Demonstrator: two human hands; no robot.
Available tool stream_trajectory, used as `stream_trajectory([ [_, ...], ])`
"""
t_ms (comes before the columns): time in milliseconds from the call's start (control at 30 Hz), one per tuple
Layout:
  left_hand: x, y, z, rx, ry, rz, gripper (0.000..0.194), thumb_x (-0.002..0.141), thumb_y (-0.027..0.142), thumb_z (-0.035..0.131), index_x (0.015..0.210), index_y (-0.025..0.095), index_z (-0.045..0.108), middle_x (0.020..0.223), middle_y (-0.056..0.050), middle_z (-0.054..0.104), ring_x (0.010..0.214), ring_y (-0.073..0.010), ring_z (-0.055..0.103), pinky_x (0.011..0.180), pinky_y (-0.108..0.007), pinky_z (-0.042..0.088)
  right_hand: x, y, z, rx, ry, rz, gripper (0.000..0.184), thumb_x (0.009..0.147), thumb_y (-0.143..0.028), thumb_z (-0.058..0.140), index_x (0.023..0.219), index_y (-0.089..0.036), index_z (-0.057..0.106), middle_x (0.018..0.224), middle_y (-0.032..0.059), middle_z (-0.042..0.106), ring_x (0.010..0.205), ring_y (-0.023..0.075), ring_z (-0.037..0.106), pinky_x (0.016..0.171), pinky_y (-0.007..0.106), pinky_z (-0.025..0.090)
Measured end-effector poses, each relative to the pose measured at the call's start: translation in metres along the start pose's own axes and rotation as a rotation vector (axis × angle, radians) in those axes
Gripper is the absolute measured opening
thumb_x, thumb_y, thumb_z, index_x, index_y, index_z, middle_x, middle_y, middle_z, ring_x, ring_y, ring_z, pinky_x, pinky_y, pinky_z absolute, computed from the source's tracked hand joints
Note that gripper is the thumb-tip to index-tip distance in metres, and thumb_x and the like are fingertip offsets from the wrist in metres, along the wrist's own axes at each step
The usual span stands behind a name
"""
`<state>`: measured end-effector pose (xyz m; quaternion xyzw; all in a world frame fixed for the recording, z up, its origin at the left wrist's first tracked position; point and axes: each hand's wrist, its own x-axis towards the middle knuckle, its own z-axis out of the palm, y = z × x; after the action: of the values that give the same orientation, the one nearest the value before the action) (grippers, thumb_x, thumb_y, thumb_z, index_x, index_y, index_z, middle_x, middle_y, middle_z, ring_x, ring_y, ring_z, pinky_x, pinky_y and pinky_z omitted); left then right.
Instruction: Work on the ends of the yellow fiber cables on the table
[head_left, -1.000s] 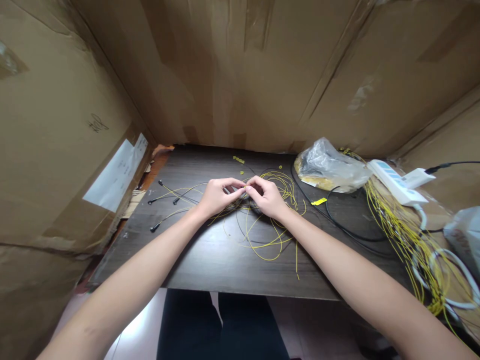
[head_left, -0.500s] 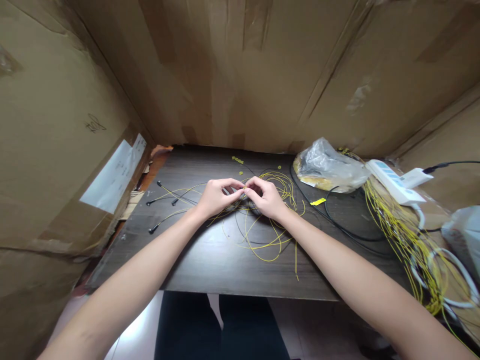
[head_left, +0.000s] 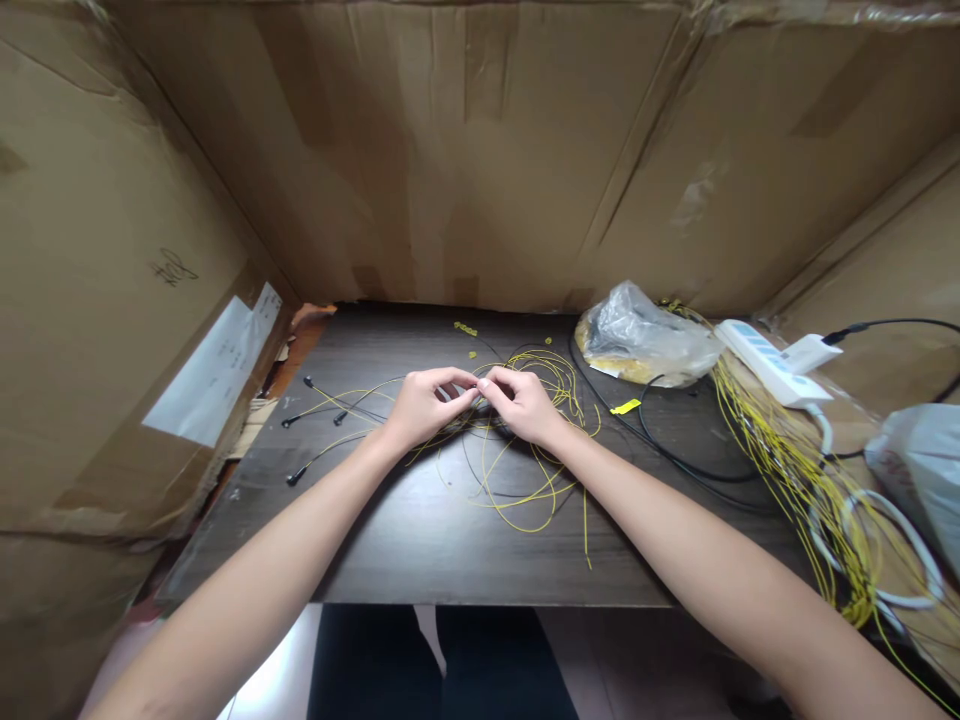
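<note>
Fingers (head_left: 454, 376) of the left hand (head_left: 421, 408) and right hand (head_left: 525, 404) pinch an unclear tiny piece (head_left: 476, 387), probably for precise control, above yellow wires (head_left: 556, 374) on the desk (head_left: 360, 570).

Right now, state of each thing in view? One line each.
Left hand: thumb and fingertip pinched; anything held too small to tell
Right hand: same, meeting the left
Looped yellow wires: loose, spread on table
Black connectors: lying apart, left side
Clear plastic bag: crumpled
Power strip: white adapter plugged in; power unclear
</note>
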<state>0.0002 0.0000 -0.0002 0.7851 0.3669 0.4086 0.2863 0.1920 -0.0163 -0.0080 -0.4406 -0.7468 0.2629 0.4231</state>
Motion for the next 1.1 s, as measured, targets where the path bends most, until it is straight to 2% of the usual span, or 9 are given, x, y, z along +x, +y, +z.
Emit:
stream_trajectory([
  [200, 0.0001, -0.0003, -0.0001, -0.006, 0.003, -0.017, 0.019, 0.087, 0.033, 0.071, 0.092, 0.017, 0.079, 0.080, -0.004, 0.078, 0.065, -0.0136, 0.069, 0.059, -0.021, 0.054, -0.0002, 0.0000, 0.0000, 0.047, 0.015, 0.000, 0.017, 0.093, -0.032, 0.055, 0.085, -0.019, 0.061, 0.072, 0.0002, 0.061, 0.063, 0.0140, 0.053, 0.063, 0.027, 0.040],
  [467, -0.0001, -0.0011, 0.0005, 0.006, -0.001, 0.006, 0.017, 0.087, 0.031, 0.071, 0.091, 0.017, 0.079, 0.080, -0.003, 0.078, 0.065, -0.0128, 0.069, 0.058, -0.019, 0.053, 0.0009, 0.0012, 0.0004, -0.004, 0.011, -0.022, 0.030, 0.097, -0.036, 0.049, 0.074, -0.018, 0.059, 0.062, -0.0013, 0.054, 0.058, 0.0131, 0.048, 0.059, 0.027, 0.035],
  [700, 0.0000, -0.0005, 0.0004, 0.016, -0.001, 0.016, 0.014, 0.087, 0.028, 0.071, 0.092, 0.017, 0.079, 0.080, -0.002, 0.078, 0.065, -0.0125, 0.069, 0.058, -0.019, 0.054, 0.0003, 0.0014, 0.0014, 0.063, 0.029, -0.009, 0.015, 0.091, -0.031, 0.056, 0.085, -0.018, 0.061, 0.071, 0.0002, 0.061, 0.061, 0.0131, 0.052, 0.059, 0.026, 0.039],
  [900, -0.0009, -0.0005, 0.0009, 0.025, 0.010, 0.040, 0.012, 0.087, 0.026, 0.071, 0.090, 0.017, 0.078, 0.078, -0.002, 0.077, 0.060, -0.0109, 0.067, 0.058, -0.019, 0.053, 0.0004, 0.0006, 0.0004, -0.005, 0.004, -0.013, 0.030, 0.096, -0.036, 0.051, 0.073, -0.019, 0.059, 0.062, -0.0010, 0.055, 0.058, 0.0127, 0.048, 0.058, 0.027, 0.035],
  [1100, 0.0001, 0.0011, 0.0006, 0.004, 0.020, 0.015, 0.014, 0.088, 0.028, 0.071, 0.091, 0.016, 0.079, 0.079, -0.003, 0.078, 0.062, -0.0118, 0.068, 0.058, -0.019, 0.053, -0.0002, 0.0010, 0.0006, 0.064, 0.019, -0.014, 0.016, 0.092, -0.032, 0.056, 0.086, -0.019, 0.061, 0.072, 0.0006, 0.062, 0.062, 0.0139, 0.054, 0.059, 0.026, 0.040],
])
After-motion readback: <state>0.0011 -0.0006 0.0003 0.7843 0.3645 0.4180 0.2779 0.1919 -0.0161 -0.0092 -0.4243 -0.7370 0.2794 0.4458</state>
